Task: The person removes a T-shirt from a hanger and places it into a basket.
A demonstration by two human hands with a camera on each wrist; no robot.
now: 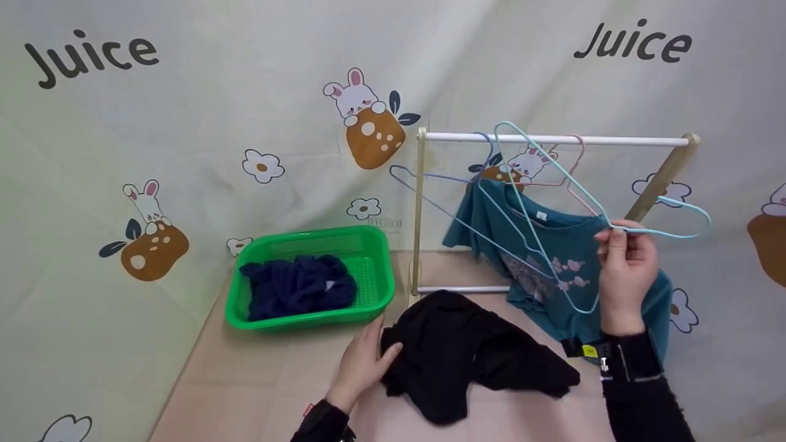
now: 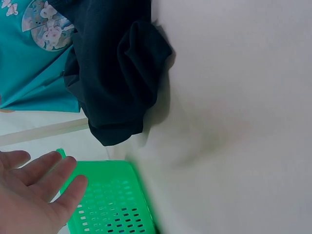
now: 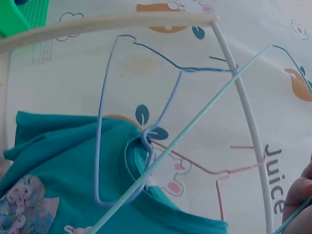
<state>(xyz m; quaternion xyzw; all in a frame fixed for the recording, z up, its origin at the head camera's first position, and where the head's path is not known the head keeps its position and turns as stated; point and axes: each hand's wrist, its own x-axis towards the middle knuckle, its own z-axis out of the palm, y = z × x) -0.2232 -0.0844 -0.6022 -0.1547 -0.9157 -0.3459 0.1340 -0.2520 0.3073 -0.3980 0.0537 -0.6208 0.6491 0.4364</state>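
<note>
My right hand (image 1: 629,270) pinches a light-blue wire hanger (image 1: 686,236) near the base of its hook. The hanger is raised in front of the drying rack, hook to the right. A black garment (image 1: 442,362) lies crumpled on the table. At its left edge is my left hand (image 1: 365,362), and in the left wrist view that hand's fingers (image 2: 53,183) are spread loosely with nothing in them. Behind the raised hanger, a teal T-shirt (image 1: 479,212) with a rabbit print hangs on a pink hanger (image 1: 577,162).
The small rack has a white top rail (image 1: 620,141) and wooden posts. An empty blue hanger (image 3: 100,131) also hangs from it. At the left stands a green basket (image 1: 384,294) with a navy garment (image 1: 295,288) inside. A printed cloth backs the table.
</note>
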